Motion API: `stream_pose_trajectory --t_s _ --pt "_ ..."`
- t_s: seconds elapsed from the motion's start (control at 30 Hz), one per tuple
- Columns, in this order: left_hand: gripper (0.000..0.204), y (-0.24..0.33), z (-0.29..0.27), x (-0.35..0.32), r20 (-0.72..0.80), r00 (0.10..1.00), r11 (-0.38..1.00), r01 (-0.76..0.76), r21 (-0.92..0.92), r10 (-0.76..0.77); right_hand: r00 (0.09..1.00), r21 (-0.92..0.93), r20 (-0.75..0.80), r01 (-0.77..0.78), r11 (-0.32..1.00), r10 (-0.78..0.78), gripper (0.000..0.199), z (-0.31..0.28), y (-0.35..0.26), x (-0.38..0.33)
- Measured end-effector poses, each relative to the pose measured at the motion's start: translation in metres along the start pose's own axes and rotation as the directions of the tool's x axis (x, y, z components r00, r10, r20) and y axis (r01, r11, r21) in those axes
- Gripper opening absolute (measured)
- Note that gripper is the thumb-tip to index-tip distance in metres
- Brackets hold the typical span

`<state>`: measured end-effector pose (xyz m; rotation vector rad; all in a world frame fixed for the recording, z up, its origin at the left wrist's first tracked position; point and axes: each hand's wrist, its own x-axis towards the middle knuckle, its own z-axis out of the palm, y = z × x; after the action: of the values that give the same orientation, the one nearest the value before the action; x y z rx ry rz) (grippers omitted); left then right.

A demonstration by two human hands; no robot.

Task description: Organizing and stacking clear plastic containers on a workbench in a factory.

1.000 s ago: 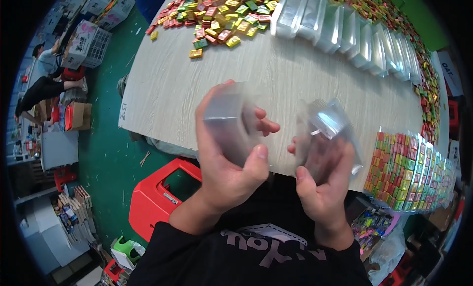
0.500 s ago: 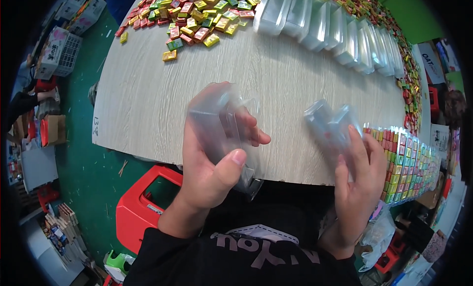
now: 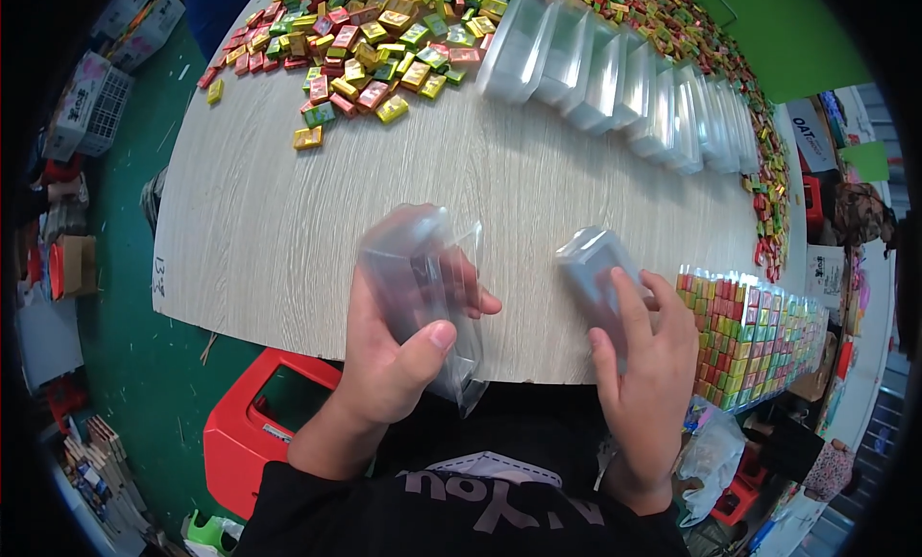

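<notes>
My left hand (image 3: 389, 351) grips a clear plastic box wrapped in a clear bag (image 3: 418, 288), held over the near edge of the pale wooden table (image 3: 288, 211). My right hand (image 3: 648, 365) holds a second clear plastic box (image 3: 591, 269) low over the tabletop, a little to the left of the filled boxes. The two hands are apart. A pile of small coloured packets (image 3: 355, 38) lies at the table's far left.
A row of empty clear boxes (image 3: 624, 77) stands across the far side. Filled boxes of coloured packets (image 3: 754, 336) stand at the right edge. More packets (image 3: 768, 173) run along the far right. A red stool (image 3: 264, 427) sits below the table on the green floor.
My hands have drawn apart: the right one has carried its clear box rightwards and lower toward the table, while the left one keeps the bagged box near the table edge.
</notes>
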<state>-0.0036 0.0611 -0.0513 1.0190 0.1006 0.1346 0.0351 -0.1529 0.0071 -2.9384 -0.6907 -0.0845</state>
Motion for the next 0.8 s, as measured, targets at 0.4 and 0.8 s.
stream_pose_trajectory --t_s 0.4,0.8 --pt "0.080 0.000 0.002 0.002 0.042 0.999 0.999 0.027 -0.047 -0.025 0.997 0.002 0.067 0.041 0.999 -0.042 0.067 0.000 -0.006 0.005" --pt "0.081 -0.001 0.015 -0.002 -0.077 0.996 0.998 -0.053 -0.037 0.050 0.994 -0.055 -0.105 0.020 0.998 -0.026 0.065 0.021 -0.010 0.010"
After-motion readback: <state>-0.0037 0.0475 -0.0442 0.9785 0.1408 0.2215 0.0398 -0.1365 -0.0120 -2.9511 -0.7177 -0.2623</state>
